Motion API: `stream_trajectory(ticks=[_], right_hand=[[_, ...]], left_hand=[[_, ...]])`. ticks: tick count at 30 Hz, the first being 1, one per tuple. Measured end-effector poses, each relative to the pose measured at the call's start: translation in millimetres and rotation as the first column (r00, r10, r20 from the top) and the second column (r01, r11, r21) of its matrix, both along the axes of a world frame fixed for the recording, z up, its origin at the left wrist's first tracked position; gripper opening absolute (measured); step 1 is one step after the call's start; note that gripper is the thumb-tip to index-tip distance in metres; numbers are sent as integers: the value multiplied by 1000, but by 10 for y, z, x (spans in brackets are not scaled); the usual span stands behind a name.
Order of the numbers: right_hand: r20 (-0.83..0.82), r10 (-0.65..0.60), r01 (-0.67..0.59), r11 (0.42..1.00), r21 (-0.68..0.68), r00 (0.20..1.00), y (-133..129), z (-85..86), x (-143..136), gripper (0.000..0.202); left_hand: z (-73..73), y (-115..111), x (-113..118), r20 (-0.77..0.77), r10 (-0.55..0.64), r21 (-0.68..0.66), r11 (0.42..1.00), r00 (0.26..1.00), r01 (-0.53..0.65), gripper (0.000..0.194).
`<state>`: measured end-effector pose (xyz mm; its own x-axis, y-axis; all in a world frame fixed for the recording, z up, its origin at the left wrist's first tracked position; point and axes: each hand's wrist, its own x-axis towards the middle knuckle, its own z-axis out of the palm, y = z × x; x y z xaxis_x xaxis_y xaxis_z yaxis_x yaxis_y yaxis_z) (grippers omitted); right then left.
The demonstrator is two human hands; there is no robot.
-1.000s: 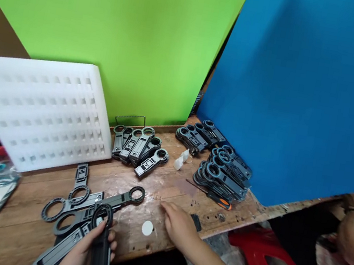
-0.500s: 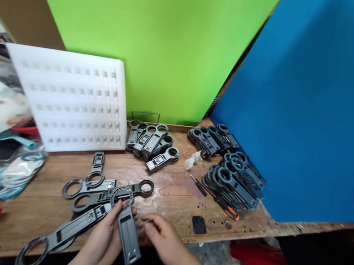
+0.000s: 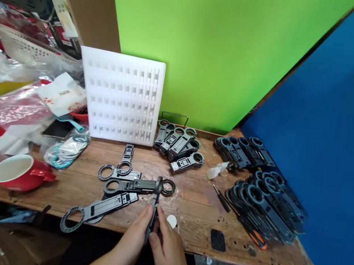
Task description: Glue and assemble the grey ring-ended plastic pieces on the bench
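Note:
A grey ring-ended part (image 3: 157, 192) stands on edge, ring up, between my two hands at the table's front edge. My left hand (image 3: 135, 233) is closed on it from the left. From the right, my right hand (image 3: 168, 244) presses its fingers on the same part. Just behind my right hand lies a white disc (image 3: 171, 221). Several similar parts lie crosswise left of my hands, the nearest being a long grey part (image 3: 106, 206). Another pile of grey parts (image 3: 180, 144) sits by the green panel.
Stacks of dark parts (image 3: 263, 201) fill the right side, beside an orange-handled screwdriver (image 3: 256, 237) and a small bottle (image 3: 216, 170). A white foam block (image 3: 122, 96) stands at the back. A red mug (image 3: 24, 172) and plastic bags (image 3: 18, 108) are at left.
The held part has turned from its flat face to its edge. My right hand has come in against it. The view has swung left, and the white disc now shows.

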<state>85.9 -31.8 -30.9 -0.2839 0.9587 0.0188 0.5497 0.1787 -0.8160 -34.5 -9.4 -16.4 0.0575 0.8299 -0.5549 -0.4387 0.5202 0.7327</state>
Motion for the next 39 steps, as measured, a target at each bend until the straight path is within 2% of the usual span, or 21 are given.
stream_trajectory(ticks=[3,6,11,13,15,17,18,20,23,26,28,31,34,37,39], right_hand=[[4,-110,110,994,16,994,13,-17,-47,50],[-69,-172,176,983,47,983,96,49,-52,33],[-111,-49,52,998,18,993,248,233,59,17],[-86,-4,5,1000,15,996,226,260,95,9],[-50,56,-53,997,52,997,150,244,107,4],[-25,123,-119,985,126,992,54,196,101,8],[-26,133,-127,979,161,991,11,167,94,9],[-61,84,-69,975,213,995,-44,118,82,7],[-127,-25,56,969,240,992,-54,94,77,6],[-135,-28,63,962,265,990,-10,116,78,5],[-130,-63,93,967,238,989,39,133,74,5],[-148,-121,139,983,120,982,129,143,66,7],[-170,-61,69,997,44,984,195,151,65,7],[-171,7,-6,1000,4,985,211,169,59,11],[-176,33,-34,999,-7,984,211,181,44,15]], left_hand=[[15,11,-19,-11,-59,26,998,998,59,38],[52,26,-30,-62,-96,59,993,993,100,33],[37,42,-73,-113,-104,194,973,988,125,34],[-9,97,-161,-153,-52,147,986,987,75,39],[-44,184,-286,-197,71,89,995,978,-54,45],[-47,269,-394,-213,162,87,985,963,-147,48],[-37,298,-425,-202,169,106,983,965,-150,48],[-8,312,-424,-153,115,127,987,982,-96,44],[9,241,-321,-83,38,85,996,996,-31,38],[-14,121,-231,-44,-9,3,1000,999,9,35],[-25,43,-208,-32,-63,36,997,998,64,32],[-8,-29,-218,0,-151,163,975,989,149,31],[38,-12,-266,47,-220,201,958,974,206,33],[95,66,-322,71,-302,164,944,951,288,36],[130,115,-338,59,-302,145,946,951,291,36]])
